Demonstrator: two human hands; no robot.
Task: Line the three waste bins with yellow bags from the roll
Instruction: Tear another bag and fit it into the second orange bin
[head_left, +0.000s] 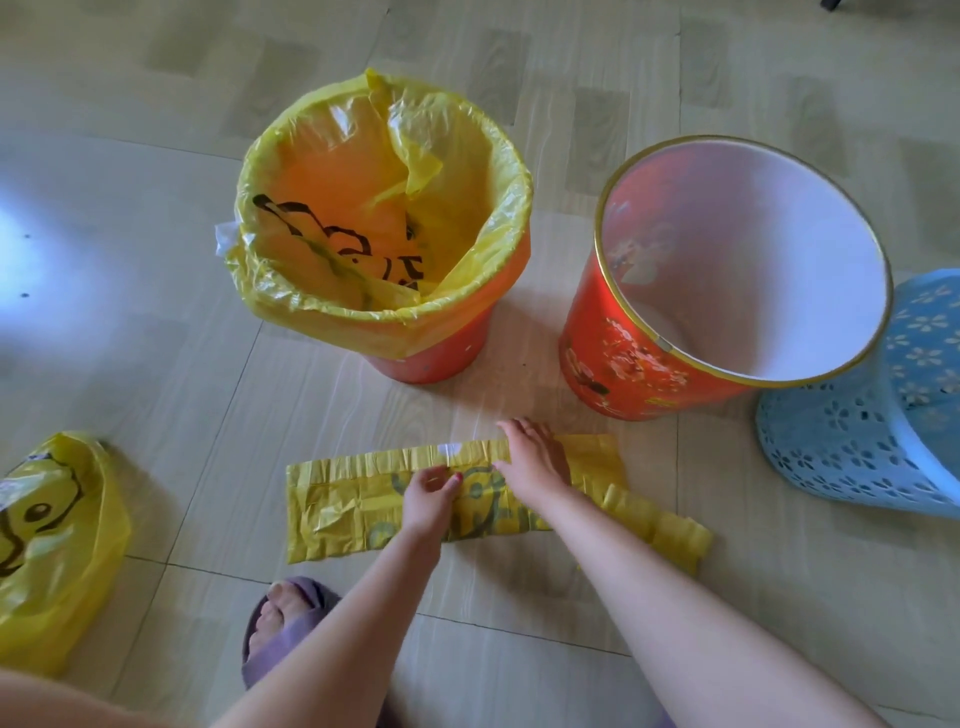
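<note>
A flat strip of folded yellow bags (353, 499) lies unrolled on the floor in front of me. My left hand (428, 499) pinches the strip near its middle. My right hand (535, 457) lies flat on it just to the right, fingers spread. An orange bin (441, 348) at the back centre wears a yellow bag (467, 171) folded over its rim. To its right a red patterned bin (613, 364) with a gold rim is tilted toward me, its white inside bare. A blue perforated bin (841, 441) lies partly behind it at the far right.
A loose yellow bag with a black cartoon print (52, 545) lies crumpled on the floor at the left. My foot in a purple slipper (280, 623) rests just below the strip. The floor is pale wood-look tile.
</note>
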